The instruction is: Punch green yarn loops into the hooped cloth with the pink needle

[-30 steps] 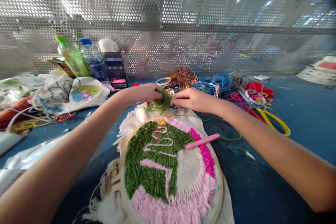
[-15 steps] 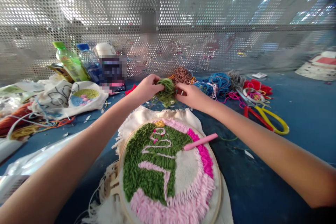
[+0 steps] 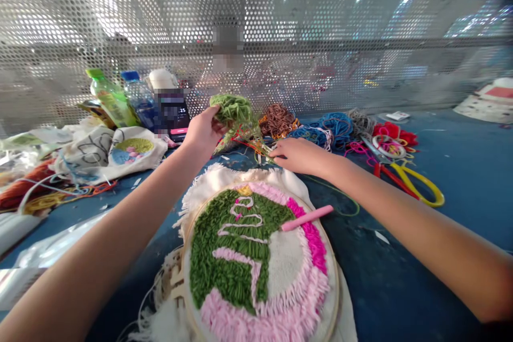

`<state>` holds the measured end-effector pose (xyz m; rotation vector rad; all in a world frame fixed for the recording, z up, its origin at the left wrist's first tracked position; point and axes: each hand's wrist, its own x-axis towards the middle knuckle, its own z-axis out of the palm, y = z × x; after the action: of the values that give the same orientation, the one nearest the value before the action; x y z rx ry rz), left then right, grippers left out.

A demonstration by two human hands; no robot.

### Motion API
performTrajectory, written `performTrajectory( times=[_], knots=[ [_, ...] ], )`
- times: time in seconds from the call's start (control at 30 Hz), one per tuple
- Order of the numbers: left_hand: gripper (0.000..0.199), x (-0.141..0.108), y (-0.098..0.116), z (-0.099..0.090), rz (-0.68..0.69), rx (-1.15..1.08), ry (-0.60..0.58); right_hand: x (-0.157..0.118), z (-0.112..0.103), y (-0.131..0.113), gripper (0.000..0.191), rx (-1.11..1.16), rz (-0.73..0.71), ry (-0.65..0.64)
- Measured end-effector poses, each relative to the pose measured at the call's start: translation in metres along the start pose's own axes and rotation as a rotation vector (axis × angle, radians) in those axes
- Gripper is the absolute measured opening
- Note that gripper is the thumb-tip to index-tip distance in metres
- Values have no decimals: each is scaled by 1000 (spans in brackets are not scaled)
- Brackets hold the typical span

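1. Left hand (image 3: 202, 134), upper centre: fingers (image 3: 212, 120) curl around a green yarn bundle (image 3: 231, 109).
2. Right hand (image 3: 300, 155): fingers (image 3: 282, 155) lie narrowly together at loose yarn strands (image 3: 252, 144); grip cannot be determined.
3. Lower centre: tufted embroidery hoop (image 3: 260, 262) on the worktop (image 3: 401, 262).

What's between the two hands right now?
In the head view, strands of green and orange yarn run from the green yarn bundle in the left hand toward the fingers of the right hand.
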<state>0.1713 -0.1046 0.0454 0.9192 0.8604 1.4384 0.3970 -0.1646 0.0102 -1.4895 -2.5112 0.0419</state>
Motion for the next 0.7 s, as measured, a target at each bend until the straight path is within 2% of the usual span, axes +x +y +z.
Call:
performTrajectory(
  times=[0.07, 0.1, 0.2, 0.23, 0.3, 0.37, 0.47, 0.57, 0.63, 0.7],
  knots=[
    [13, -3, 2, 3, -60, -39, -26, 1, -7, 4, 27, 36, 35, 61],
    [12, -6, 2, 6, -84, -47, -50, 2, -13, 5, 30, 101, 58, 132],
    [16, -21, 0, 16, -146, -40, -169, 4, -29, -1, 39, 513, 92, 344],
    [19, -26, -1, 19, -165, -17, -228, 4, -32, -5, 44, 675, 85, 356],
    [17, -37, -3, 24, -193, 52, -351, 5, -36, -13, 47, 917, 76, 301],
    [9, -44, -6, 26, -193, 144, -432, 6, -35, -15, 37, 1032, 116, 285],
    [3, -45, -8, 24, -122, 296, -412, 8, -39, -5, 22, 993, 157, 455],
    [4, -39, -4, 21, 21, 401, -304, 5, -52, 9, 24, 791, 88, 666],
    [4, -40, 1, 22, 135, 429, -271, 1, -60, 8, 25, 683, 26, 709],
    [17, -44, 5, 23, 250, 467, -381, -4, -63, -4, 22, 626, -22, 668]
  ],
)
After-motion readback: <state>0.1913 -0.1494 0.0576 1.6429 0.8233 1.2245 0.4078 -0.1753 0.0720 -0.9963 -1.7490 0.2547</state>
